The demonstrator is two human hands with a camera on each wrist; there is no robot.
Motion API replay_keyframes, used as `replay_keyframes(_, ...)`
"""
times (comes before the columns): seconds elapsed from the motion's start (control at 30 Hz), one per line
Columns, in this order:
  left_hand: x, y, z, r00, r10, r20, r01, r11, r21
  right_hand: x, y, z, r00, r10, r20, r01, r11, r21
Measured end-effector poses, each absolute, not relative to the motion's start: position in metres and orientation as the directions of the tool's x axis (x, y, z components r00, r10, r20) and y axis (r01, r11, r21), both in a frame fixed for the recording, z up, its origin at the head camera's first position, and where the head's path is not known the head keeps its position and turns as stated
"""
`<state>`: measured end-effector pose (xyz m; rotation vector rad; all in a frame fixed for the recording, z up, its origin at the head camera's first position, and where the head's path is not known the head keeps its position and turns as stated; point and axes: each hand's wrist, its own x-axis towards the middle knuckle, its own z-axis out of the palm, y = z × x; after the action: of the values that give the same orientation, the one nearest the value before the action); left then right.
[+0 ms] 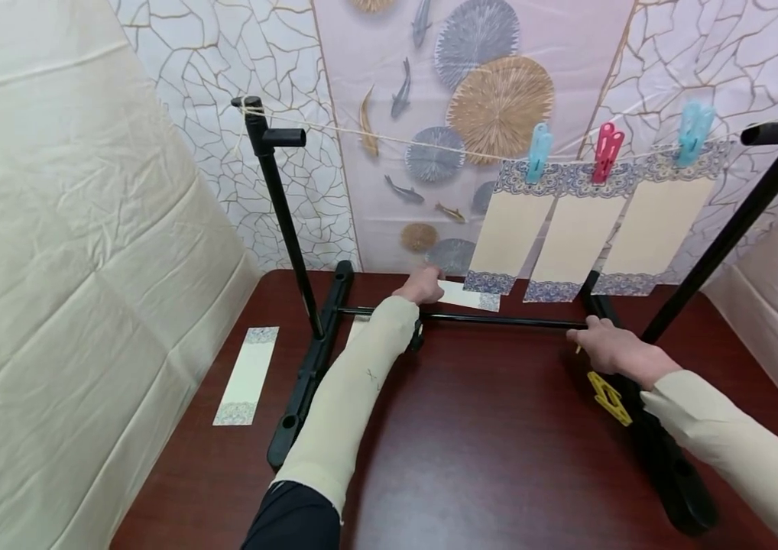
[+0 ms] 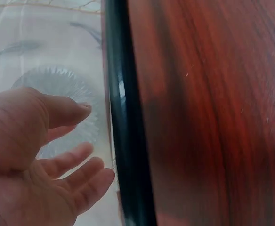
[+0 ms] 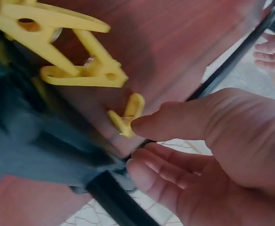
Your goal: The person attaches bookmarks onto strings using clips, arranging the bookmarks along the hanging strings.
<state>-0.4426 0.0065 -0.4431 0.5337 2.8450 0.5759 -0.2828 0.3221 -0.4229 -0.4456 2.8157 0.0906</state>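
My left hand [image 1: 419,284] reaches past the stand's crossbar [image 1: 506,318], close to the left end of a pale card [image 1: 468,296] with a patterned end. In the left wrist view its thumb and fingers are apart, with nothing between them. My right hand [image 1: 612,351] is over the right foot of the black stand. In the right wrist view the thumb tip overlaps a small yellow clothespin [image 3: 133,107], while the fingers lie below, spread from the thumb. Nearer me, another yellow clothespin [image 1: 611,399] rests against the foot.
Three patterned cards [image 1: 578,237] hang from a string [image 1: 375,136], under blue [image 1: 539,153] and red [image 1: 607,153] clothespins. The string joins the stand's left post [image 1: 286,221] and right post [image 1: 719,237]. Another card [image 1: 246,376] lies left on the table [image 1: 478,451]; one is partly behind my left forearm.
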Motion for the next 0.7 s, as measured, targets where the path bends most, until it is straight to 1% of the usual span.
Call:
replay_keyframes(0.13,-0.444,0.011,-0.449,-0.916,0.386,-0.112,0.319,0.869,0.379,-0.284,0.326,-0.43,-0.912,-0.304,-0.276,-0.328,0.944,0.044)
replay_keyframes(0.23,-0.446,0.011,-0.454,-0.927,0.352,-0.131,0.286,0.888,0.36,-0.285,0.326,-0.435,-0.905,-0.327,-0.274,-0.359,0.93,0.075)
replay_keyframes(0.37,-0.452,0.009,-0.46,-0.933,0.303,-0.195,0.22,0.907,0.359,-0.285,0.324,-0.44,-0.901,-0.358,-0.247,-0.396,0.91,0.125)
replay_keyframes(0.53,-0.46,0.006,-0.466,-0.925,0.283,-0.255,0.191,0.924,0.331,-0.282,0.322,-0.442,-0.9,-0.392,-0.188,-0.423,0.891,0.166)
replay_keyframes(0.7,-0.462,0.001,-0.467,-0.917,0.285,-0.279,0.198,0.933,0.301,-0.28,0.324,-0.446,-0.882,-0.439,-0.174,-0.465,0.872,0.156)
